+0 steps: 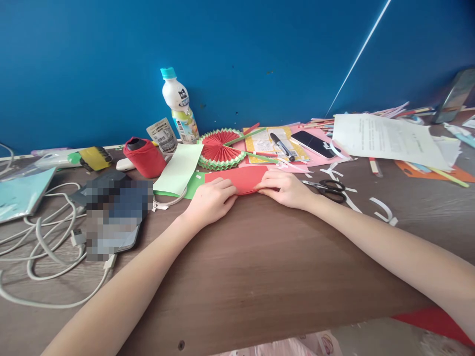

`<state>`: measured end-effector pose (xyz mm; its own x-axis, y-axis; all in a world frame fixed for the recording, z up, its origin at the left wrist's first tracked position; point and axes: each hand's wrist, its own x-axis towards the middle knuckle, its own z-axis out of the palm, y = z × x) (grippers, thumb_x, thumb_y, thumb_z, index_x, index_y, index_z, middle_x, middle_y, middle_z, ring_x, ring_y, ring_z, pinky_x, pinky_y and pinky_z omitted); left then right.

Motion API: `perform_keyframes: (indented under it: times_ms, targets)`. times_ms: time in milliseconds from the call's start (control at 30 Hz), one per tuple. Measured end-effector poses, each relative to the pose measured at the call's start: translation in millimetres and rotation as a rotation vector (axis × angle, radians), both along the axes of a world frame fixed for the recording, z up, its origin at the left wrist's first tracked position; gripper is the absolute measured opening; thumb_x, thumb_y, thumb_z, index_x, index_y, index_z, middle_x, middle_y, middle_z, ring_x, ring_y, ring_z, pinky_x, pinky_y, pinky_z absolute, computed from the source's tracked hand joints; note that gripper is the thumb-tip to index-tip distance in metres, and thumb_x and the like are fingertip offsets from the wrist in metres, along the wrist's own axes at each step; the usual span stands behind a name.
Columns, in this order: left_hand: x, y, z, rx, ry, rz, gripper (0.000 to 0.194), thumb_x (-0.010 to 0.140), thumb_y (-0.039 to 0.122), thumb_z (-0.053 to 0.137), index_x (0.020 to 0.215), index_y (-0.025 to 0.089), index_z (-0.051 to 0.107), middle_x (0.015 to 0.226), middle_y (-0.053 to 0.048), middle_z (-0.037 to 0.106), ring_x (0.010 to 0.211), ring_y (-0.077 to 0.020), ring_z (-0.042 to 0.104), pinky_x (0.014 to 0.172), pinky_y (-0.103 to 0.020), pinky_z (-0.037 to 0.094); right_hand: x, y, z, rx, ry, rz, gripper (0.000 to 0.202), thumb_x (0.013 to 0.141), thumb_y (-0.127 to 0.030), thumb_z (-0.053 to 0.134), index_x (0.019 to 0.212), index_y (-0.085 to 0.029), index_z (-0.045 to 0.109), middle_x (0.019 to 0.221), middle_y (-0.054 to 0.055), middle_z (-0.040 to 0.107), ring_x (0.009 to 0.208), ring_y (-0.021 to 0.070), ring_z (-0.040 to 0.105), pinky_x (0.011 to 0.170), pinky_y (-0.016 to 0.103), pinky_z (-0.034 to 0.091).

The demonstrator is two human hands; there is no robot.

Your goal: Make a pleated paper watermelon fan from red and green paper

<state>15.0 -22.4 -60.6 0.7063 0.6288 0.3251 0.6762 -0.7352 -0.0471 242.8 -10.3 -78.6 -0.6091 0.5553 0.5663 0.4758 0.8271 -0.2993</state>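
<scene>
A folded red paper (pixel 245 179) lies on the brown tabletop between my hands. My left hand (pixel 213 199) presses its left end, fingers bent together over the near edge. At the right end my right hand (pixel 284 188) pinches the paper between thumb and fingers. Part of a green sheet (pixel 196 185) shows at the left of the red paper, with a pale green sheet (pixel 180 168) overlapping it. Right behind sits a round pleated red-and-green paper fan (pixel 222 148). Black-handled scissors (pixel 330 189) lie just beyond my right wrist.
A drink bottle (pixel 180 106) and a red-wrapped bundle (pixel 145 158) stand at back left. White cables (pixel 55 247) and a phone (pixel 118 217) lie at left. A marker (pixel 282 147), another phone (pixel 315 143), printed paper (pixel 389 141) and paper scraps (pixel 384 210) lie at right. A blue wall borders the back.
</scene>
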Motion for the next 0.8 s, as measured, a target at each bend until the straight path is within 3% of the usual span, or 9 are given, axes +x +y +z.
perform_keyframes:
  times_ms: [167, 367, 500, 800]
  targets:
    - [12.3, -6.3, 1.1, 0.059, 0.063, 0.053, 0.024, 0.087, 0.030, 0.043, 0.085, 0.018, 0.064, 0.078, -0.004, 0.062, 0.074, -0.0174, 0.054, 0.059, -0.028, 0.036, -7.1, -3.3, 2.2, 0.038, 0.004, 0.029, 0.012, 0.081, -0.013, 0.053, 0.081, -0.016, 0.065, 0.070, 0.004, 0.060, 0.068, 0.0160, 0.049, 0.065, 0.031, 0.043]
    - [17.8, -8.7, -0.1, -0.050, -0.106, 0.084, 0.017, 0.085, 0.023, 0.046, 0.084, 0.019, 0.062, 0.080, -0.001, 0.063, 0.075, -0.0157, 0.054, 0.062, -0.025, 0.039, -13.6, -7.3, 5.4, 0.021, 0.035, 0.058, 0.015, 0.082, -0.011, 0.050, 0.083, -0.017, 0.063, 0.078, 0.005, 0.062, 0.073, 0.0154, 0.051, 0.069, 0.030, 0.042]
    - [19.2, -8.6, -1.0, -0.144, -0.160, 0.088, 0.015, 0.083, 0.018, 0.046, 0.081, 0.019, 0.061, 0.082, -0.001, 0.062, 0.078, -0.0157, 0.054, 0.066, -0.025, 0.040, -17.0, -8.2, 5.4, -0.014, -0.013, 0.020, 0.009, 0.080, -0.017, 0.054, 0.076, -0.015, 0.062, 0.071, 0.004, 0.059, 0.070, 0.0157, 0.050, 0.065, 0.030, 0.040]
    - [23.1, -8.6, -3.4, -0.108, -0.143, 0.051, 0.018, 0.086, 0.023, 0.044, 0.075, 0.018, 0.057, 0.076, -0.002, 0.057, 0.073, -0.0160, 0.050, 0.062, -0.026, 0.038, -22.2, -10.4, 6.9, 0.018, -0.085, -0.010, 0.017, 0.083, -0.017, 0.050, 0.069, -0.015, 0.059, 0.064, 0.003, 0.055, 0.066, 0.0151, 0.045, 0.063, 0.029, 0.037]
